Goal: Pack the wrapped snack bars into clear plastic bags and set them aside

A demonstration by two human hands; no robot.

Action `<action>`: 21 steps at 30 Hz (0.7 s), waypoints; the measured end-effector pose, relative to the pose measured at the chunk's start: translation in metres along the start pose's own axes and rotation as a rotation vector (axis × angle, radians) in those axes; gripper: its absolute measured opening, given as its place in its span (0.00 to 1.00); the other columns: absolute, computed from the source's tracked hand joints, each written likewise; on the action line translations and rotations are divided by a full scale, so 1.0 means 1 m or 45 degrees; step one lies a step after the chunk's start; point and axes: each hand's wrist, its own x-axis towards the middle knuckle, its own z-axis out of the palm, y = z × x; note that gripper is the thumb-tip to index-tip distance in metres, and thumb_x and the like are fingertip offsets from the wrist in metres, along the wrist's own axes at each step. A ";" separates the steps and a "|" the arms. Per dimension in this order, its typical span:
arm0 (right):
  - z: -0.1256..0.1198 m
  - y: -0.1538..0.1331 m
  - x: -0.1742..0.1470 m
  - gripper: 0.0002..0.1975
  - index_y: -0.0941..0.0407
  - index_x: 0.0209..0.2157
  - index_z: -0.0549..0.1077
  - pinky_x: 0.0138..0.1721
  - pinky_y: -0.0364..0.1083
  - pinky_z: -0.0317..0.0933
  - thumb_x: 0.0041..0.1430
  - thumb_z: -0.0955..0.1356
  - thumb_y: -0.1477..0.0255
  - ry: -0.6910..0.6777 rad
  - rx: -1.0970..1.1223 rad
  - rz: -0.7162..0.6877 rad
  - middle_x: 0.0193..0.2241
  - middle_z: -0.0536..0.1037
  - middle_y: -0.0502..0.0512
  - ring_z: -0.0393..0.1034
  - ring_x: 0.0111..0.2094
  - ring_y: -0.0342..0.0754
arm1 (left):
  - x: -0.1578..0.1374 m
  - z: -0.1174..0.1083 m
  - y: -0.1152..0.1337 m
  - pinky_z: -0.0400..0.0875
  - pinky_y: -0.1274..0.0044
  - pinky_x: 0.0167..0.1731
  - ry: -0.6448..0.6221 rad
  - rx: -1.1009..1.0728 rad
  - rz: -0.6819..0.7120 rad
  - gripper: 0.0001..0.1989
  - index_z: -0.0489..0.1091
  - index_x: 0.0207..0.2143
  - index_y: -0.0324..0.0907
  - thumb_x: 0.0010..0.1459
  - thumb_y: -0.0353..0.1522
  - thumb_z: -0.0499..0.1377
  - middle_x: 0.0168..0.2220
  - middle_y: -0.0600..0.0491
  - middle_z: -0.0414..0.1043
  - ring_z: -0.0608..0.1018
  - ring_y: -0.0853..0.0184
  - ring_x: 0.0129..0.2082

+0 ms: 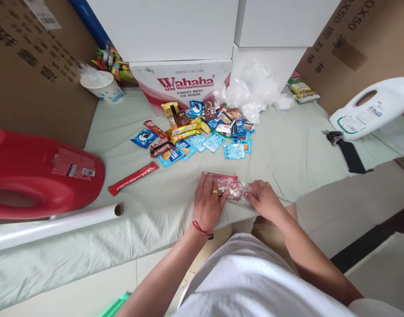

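Near the table's front edge lies a red snack packet [226, 180] with clear plastic [236, 190] around or over it. My left hand [207, 200], with a ring and a red string bracelet, rests on the packet's left end, its fingers over the top and the thumb at the near side. My right hand [266, 199] pinches the gathered end of the clear plastic at the right. How far the packet sits inside the plastic is hard to make out. Beyond my hands is a loose pile of wrapped snacks [185, 130], with blue sachets [213, 141] at its near side.
A long red stick packet [133, 178] lies to the left, near a red jug [73, 169] and a white roll [56, 226]. Behind are a Wahaha carton [189, 72], crumpled clear bags [255, 88] and a paper cup [103, 88]. A white jug [370, 108], keys and a phone [352, 156] are right.
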 end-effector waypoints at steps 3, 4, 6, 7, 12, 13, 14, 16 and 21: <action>0.005 0.000 -0.007 0.09 0.55 0.38 0.74 0.37 0.46 0.61 0.66 0.64 0.66 0.117 0.172 0.031 0.37 0.73 0.58 0.69 0.35 0.50 | -0.001 0.008 -0.006 0.65 0.51 0.64 -0.019 -0.124 0.065 0.24 0.63 0.63 0.36 0.70 0.39 0.55 0.64 0.32 0.65 0.63 0.46 0.70; 0.005 -0.001 -0.008 0.10 0.54 0.38 0.73 0.34 0.45 0.60 0.66 0.64 0.64 0.096 0.275 0.057 0.34 0.73 0.55 0.67 0.31 0.48 | -0.002 0.010 -0.007 0.64 0.51 0.65 -0.018 -0.140 0.070 0.24 0.64 0.63 0.36 0.70 0.38 0.54 0.65 0.32 0.65 0.62 0.46 0.70; 0.003 -0.008 -0.006 0.10 0.53 0.36 0.70 0.28 0.44 0.55 0.67 0.63 0.62 0.023 0.460 0.098 0.25 0.69 0.48 0.62 0.25 0.46 | -0.003 0.013 -0.009 0.64 0.49 0.66 -0.024 -0.154 0.084 0.22 0.65 0.64 0.38 0.71 0.36 0.54 0.66 0.34 0.64 0.62 0.47 0.71; 0.002 -0.013 -0.004 0.10 0.52 0.34 0.69 0.26 0.43 0.53 0.66 0.63 0.61 0.005 0.513 0.107 0.22 0.67 0.46 0.60 0.23 0.45 | -0.004 0.014 -0.009 0.64 0.49 0.65 -0.031 -0.156 0.095 0.22 0.65 0.64 0.40 0.71 0.35 0.53 0.66 0.35 0.65 0.62 0.48 0.71; 0.006 -0.051 0.017 0.09 0.53 0.27 0.66 0.27 0.43 0.51 0.61 0.66 0.68 0.061 0.389 0.066 0.21 0.69 0.46 0.61 0.24 0.44 | -0.004 0.020 -0.008 0.62 0.47 0.66 -0.078 -0.159 0.126 0.23 0.63 0.66 0.41 0.72 0.32 0.49 0.66 0.37 0.67 0.67 0.50 0.69; 0.009 -0.058 0.021 0.08 0.53 0.27 0.66 0.27 0.43 0.50 0.61 0.66 0.69 0.053 0.327 0.066 0.22 0.70 0.47 0.63 0.24 0.45 | -0.004 0.021 -0.008 0.61 0.47 0.67 -0.083 -0.161 0.129 0.23 0.63 0.67 0.40 0.72 0.31 0.49 0.65 0.37 0.67 0.67 0.50 0.68; 0.011 -0.064 0.025 0.08 0.53 0.28 0.67 0.28 0.44 0.51 0.61 0.66 0.71 0.046 0.258 0.067 0.23 0.72 0.49 0.64 0.25 0.46 | -0.004 0.022 -0.008 0.60 0.47 0.67 -0.088 -0.165 0.135 0.24 0.62 0.68 0.40 0.72 0.30 0.48 0.65 0.36 0.67 0.67 0.51 0.68; 0.017 -0.074 0.028 0.06 0.54 0.30 0.69 0.30 0.44 0.53 0.63 0.64 0.73 0.037 0.129 0.049 0.26 0.75 0.53 0.67 0.28 0.48 | -0.003 0.022 -0.009 0.59 0.48 0.68 -0.101 -0.180 0.159 0.25 0.59 0.69 0.40 0.71 0.29 0.47 0.65 0.37 0.67 0.67 0.52 0.69; 0.036 -0.081 0.011 0.12 0.58 0.44 0.73 0.42 0.49 0.64 0.63 0.62 0.79 0.058 0.039 -0.159 0.43 0.75 0.64 0.69 0.41 0.53 | -0.006 0.008 -0.012 0.59 0.48 0.68 -0.152 -0.300 0.201 0.34 0.43 0.75 0.39 0.69 0.29 0.48 0.69 0.34 0.60 0.60 0.50 0.72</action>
